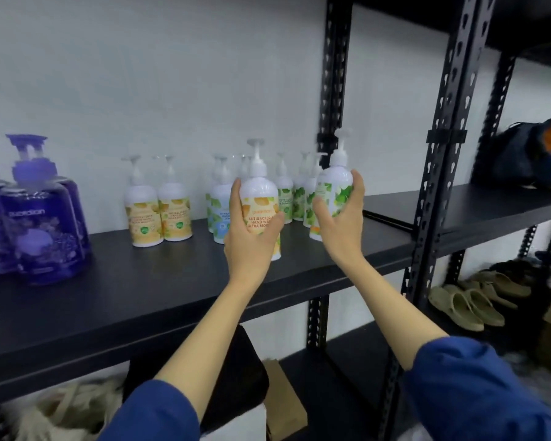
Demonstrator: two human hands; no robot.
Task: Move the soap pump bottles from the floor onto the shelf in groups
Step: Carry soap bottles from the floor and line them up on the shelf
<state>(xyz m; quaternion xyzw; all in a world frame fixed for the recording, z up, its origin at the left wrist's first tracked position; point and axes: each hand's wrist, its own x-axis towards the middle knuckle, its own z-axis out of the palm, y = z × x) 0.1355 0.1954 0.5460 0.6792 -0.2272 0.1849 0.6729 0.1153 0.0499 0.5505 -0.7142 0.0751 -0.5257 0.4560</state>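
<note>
Left hand (252, 230) grips orange-label bottle (261, 205), upright over black shelf (140, 288); base hidden behind hand, contact with shelf unclear. Right hand (341, 214) wraps green-label bottle (336, 189), tilted slightly, raised above shelf. Between and behind hands: green-label cluster (290, 195). Left: orange-label pair (158, 211), then purple bottles (42, 224). Slippers (471, 303) on lower right shelf.

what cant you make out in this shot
- Head view: green bottles at the back, count hidden by the orange bottle in the left hand.
- Purple bottles: cut off by the left edge.
- Right hand covers its green bottle's label.
</note>
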